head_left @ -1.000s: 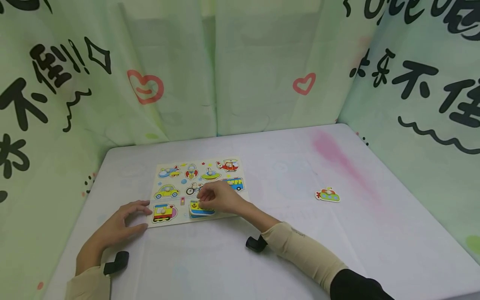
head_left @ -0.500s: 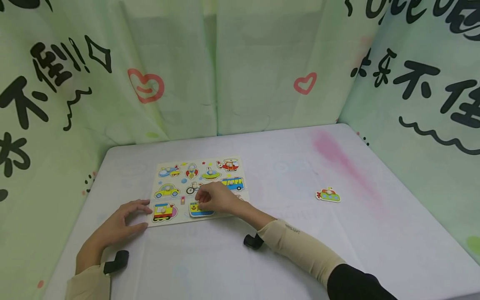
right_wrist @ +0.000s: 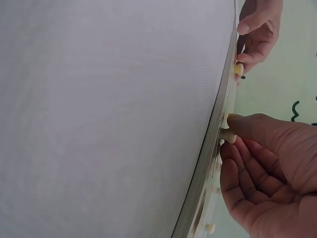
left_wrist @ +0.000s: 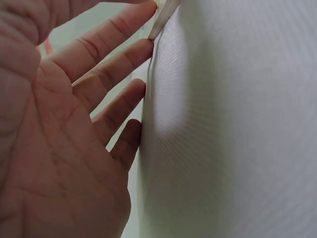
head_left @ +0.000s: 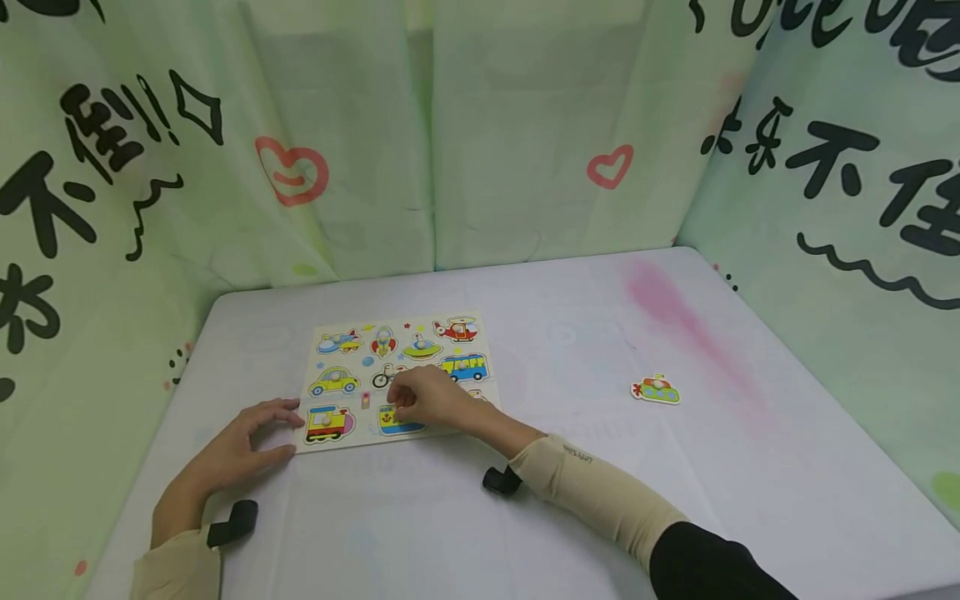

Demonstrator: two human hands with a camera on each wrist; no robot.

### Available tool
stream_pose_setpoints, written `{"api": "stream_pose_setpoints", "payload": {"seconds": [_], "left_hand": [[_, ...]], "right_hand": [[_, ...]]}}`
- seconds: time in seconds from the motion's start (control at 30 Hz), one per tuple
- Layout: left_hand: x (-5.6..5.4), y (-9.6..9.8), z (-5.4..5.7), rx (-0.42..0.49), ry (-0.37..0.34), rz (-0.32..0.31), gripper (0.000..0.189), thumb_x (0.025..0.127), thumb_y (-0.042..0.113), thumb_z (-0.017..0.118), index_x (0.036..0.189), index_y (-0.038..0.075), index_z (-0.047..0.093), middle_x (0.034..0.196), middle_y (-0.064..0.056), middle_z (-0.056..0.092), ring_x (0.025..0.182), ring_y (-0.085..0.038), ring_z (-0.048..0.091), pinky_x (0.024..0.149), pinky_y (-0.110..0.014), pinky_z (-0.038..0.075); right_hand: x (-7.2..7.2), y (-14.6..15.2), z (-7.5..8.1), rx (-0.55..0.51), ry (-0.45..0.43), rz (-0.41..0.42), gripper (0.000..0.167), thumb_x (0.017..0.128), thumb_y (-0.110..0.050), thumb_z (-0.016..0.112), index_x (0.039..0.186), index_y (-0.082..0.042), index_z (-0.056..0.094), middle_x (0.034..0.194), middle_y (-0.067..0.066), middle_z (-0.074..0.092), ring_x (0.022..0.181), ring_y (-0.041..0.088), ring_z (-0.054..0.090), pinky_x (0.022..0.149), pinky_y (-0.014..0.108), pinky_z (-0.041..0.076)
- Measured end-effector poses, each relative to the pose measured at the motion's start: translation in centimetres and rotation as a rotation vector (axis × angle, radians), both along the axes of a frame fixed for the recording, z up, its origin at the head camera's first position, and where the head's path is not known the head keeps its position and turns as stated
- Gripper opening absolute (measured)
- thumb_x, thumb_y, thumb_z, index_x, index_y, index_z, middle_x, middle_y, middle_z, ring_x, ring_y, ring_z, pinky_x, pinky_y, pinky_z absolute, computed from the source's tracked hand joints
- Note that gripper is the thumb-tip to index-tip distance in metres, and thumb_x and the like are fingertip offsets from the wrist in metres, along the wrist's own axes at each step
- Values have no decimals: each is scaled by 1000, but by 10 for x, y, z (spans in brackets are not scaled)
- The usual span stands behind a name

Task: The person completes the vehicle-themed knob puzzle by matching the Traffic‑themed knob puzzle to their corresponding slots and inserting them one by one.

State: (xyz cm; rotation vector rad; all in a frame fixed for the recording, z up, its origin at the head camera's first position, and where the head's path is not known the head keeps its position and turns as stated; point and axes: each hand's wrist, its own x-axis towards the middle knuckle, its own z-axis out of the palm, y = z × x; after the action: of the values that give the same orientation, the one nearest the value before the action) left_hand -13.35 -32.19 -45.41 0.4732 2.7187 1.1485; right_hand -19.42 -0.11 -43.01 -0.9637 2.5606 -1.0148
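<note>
A white puzzle board (head_left: pixel 360 446) printed with vehicles lies on the table in the head view. My right hand (head_left: pixel 431 396) is over its front row, where it pinches the small knob (right_wrist: pixel 228 136) of a yellow-and-blue ship puzzle piece (head_left: pixel 401 425) between thumb and fingers. That piece sits level in the board, partly covered by my fingers. My left hand (head_left: pixel 243 437) is at the board's left edge, fingers spread and fingertips right at the rim; in the left wrist view its fingers (left_wrist: pixel 114 72) are extended. Beside my right hand are a train piece (head_left: pixel 328 424) and a bus piece (head_left: pixel 465 367).
A green submarine puzzle piece (head_left: pixel 656 389) lies apart on the white table (head_left: pixel 570 333), right of the board. Other knobbed pieces, such as a car (head_left: pixel 333 382) and a helicopter (head_left: pixel 456 330), sit in the board. A printed curtain (head_left: pixel 510 167) closes off the back and sides.
The ship piece has gone from slightly askew and raised to level in the board. My right hand has shifted a little left with it. The left hand has stayed put.
</note>
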Motion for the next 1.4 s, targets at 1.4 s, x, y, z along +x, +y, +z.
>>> {"api": "stream_pose_setpoints", "payload": {"seconds": [1.4], "left_hand": [[0,0,-1,19,20,-23,31,85,9,80,114,9,67,147,-28,50,140,-54,33,110,-77,25]], "right_hand": [[47,53,47,-408,-111,-26,20,90,-13,79,106,-3,74,93,-3,74,82,11,69,81,38,61]]}}
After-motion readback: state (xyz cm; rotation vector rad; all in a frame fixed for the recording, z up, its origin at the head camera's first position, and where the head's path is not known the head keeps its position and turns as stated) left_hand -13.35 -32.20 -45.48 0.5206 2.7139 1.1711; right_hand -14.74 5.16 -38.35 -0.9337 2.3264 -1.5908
